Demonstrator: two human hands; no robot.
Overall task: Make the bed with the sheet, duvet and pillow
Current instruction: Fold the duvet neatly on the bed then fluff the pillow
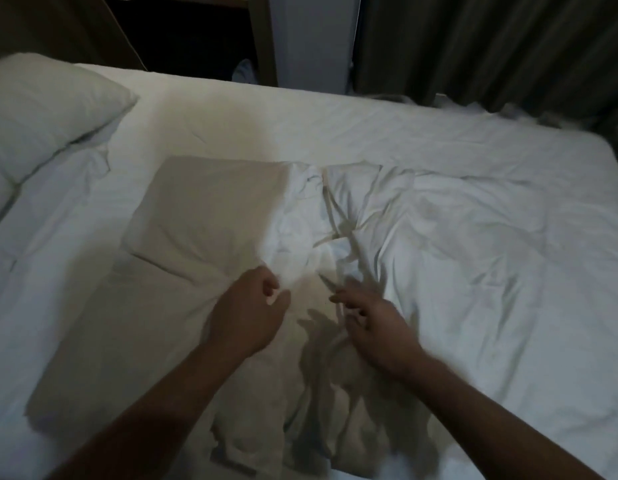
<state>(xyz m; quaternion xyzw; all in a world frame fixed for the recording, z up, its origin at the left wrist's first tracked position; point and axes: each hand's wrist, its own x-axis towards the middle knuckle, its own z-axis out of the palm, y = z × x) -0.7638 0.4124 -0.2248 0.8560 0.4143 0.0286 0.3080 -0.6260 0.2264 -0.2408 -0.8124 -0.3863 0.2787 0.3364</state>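
Two bare forearms reach in from the bottom edge over a rumpled white duvet (439, 237) that lies across the middle and right of the bed. On its near left part sits a flatter, beige-lit panel of bedding (203, 209), folded square at its far corner; whether it is part of the duvet or a separate piece cannot be told. Thin fabric ties (330, 216) trail down the crumpled seam between that panel and the white folds.

Left hand (248, 313) hovers knuckles up, its fingers curled inward near a fold of white cloth; whether they actually pinch the cloth cannot be told from the blur. Right hand (370, 317) is just beside it, fingers loosely spread and pointing toward the seam, a tie running under or between them, though a grip is not plain.

Beneath all this the sheet (231, 109) is stretched fairly smooth over the mattress, showing bare along the far side. A white pillow (48, 102) rests at the far left corner, its edge over more bunched white bedding along the left side.

Light is dim, with a warm patch falling on the centre of the bed and the hands' shadows cast on the cloth. Beyond the far edge stands a pale upright panel (314, 39), dark curtains (491, 46) hang to the right of it, and a dark wooden recess (183, 29) lies to its left.
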